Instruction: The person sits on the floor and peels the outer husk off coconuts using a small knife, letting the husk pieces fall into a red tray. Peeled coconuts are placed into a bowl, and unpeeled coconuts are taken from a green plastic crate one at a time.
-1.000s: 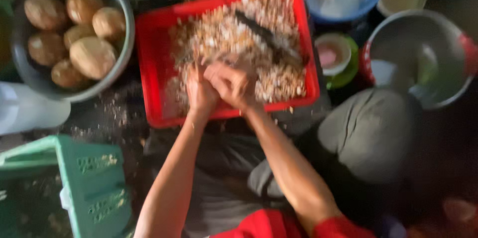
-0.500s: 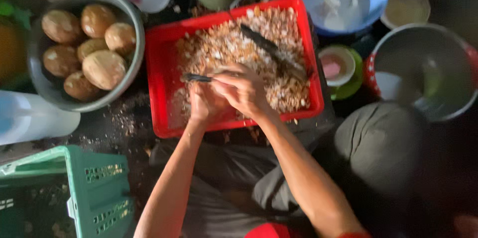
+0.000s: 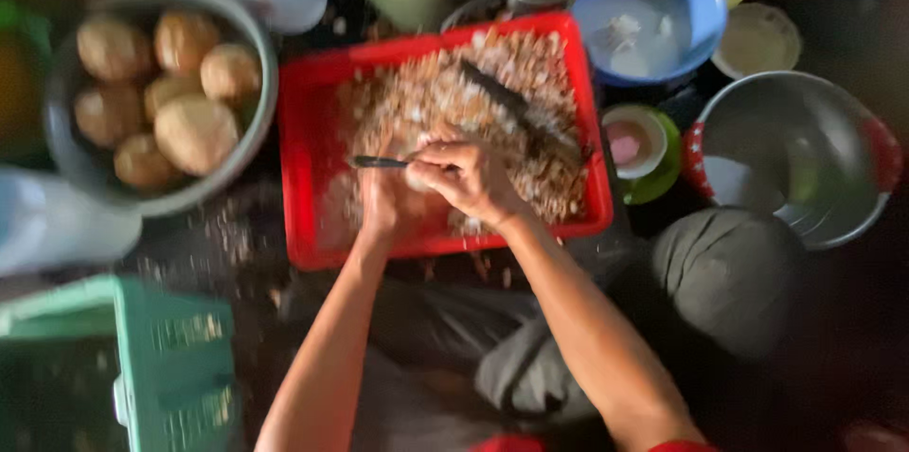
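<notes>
Over the red tray (image 3: 301, 168), my two hands meet above a heap of pale brown peelings (image 3: 445, 97). My right hand (image 3: 469, 177) is closed around a small dark-bladed knife (image 3: 379, 161), whose tip juts out to the left. My left hand (image 3: 383, 201) is cupped round something small and pale pressed against the right; the blur keeps me from saying just what it is.

The tray is already thick with peelings from edge to edge, which suggests a good deal of paring is done. A second, longer dark knife (image 3: 516, 111) lies untouched across the heap.

To my left, a grey bowl (image 3: 256, 121) holds a pile of round brown tubers (image 3: 194, 130), skins still on, so by my reckoning plenty of work is left. Beyond the tray stands a blue bowl (image 3: 696, 7) with something white in it, and to my right a big metal basin (image 3: 857, 182) looks nearly bare inside. A small green cup (image 3: 663, 177) sits between that basin and the tray, and a green plastic crate (image 3: 161, 367) stands by my left elbow. My knees in grey cloth (image 3: 729, 272) show below the tray.
</notes>
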